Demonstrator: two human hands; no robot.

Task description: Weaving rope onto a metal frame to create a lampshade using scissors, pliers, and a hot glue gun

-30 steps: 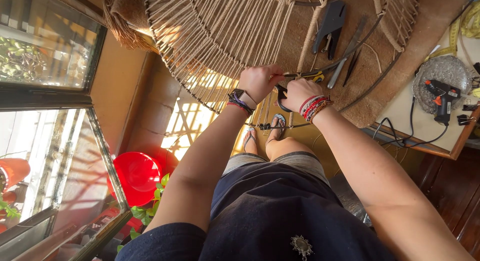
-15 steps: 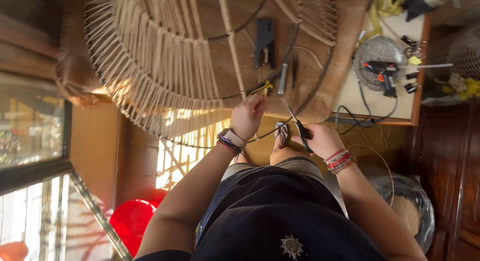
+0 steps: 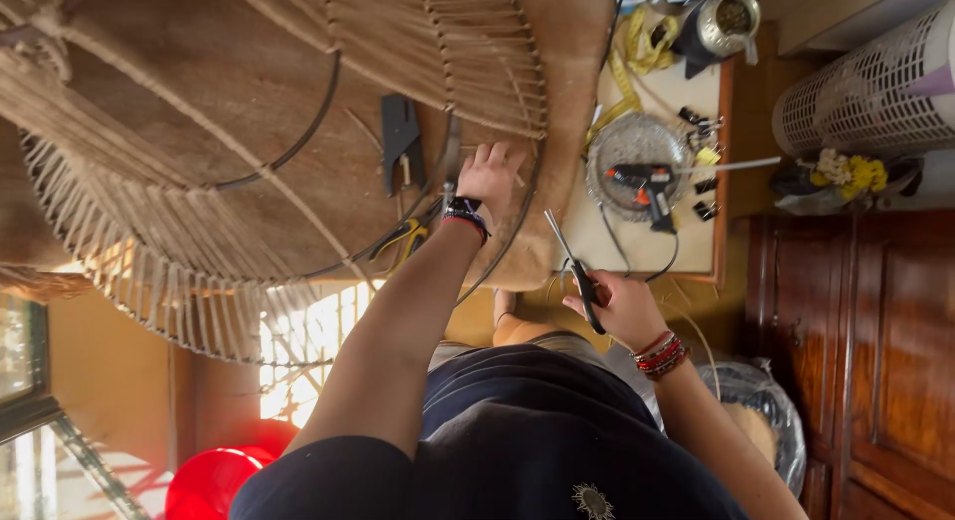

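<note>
Here, at far left and low, well away from the wire frame (image 3: 298,152): a red bucket (image 3: 214,480) by the window, contents not visible. Filling the upper left: the round wire frame itself, wrapped in tan cord and fringed with hanging strands. Lying within the frame's ring: a dark plier-like tool (image 3: 400,142); just below it, near the frame's lower rim, yellow-handled pliers (image 3: 406,236). At the frame's right edge: the left hand (image 3: 489,177), fingers (image 3: 481,160) curled loosely onto the cord and wire there, beaded bands at the wrist. Right of the frame and lower: the right hand (image 3: 615,309), fingers closed round the dark handles of a pair of scissors (image 3: 571,263), blades together and pointing up toward the frame's rim. Further right of the frame, on a low wooden counter (image 3: 724,182): a shallow glass dish (image 3: 637,157) holding a black and orange glue gun (image 3: 645,187), black binder clips just beside the dish. Above the dish: a coiled yellow tape (image 3: 637,52) and a metal cup (image 3: 728,17), contents too dim to tell. Farthest right of the frame: a white perforated cylinder (image 3: 875,87), yellow dried flowers (image 3: 846,172) beneath it, then a dark wooden cabinet (image 3: 885,361). Below the counter: a round bin lined with clear plastic (image 3: 761,406).
</note>
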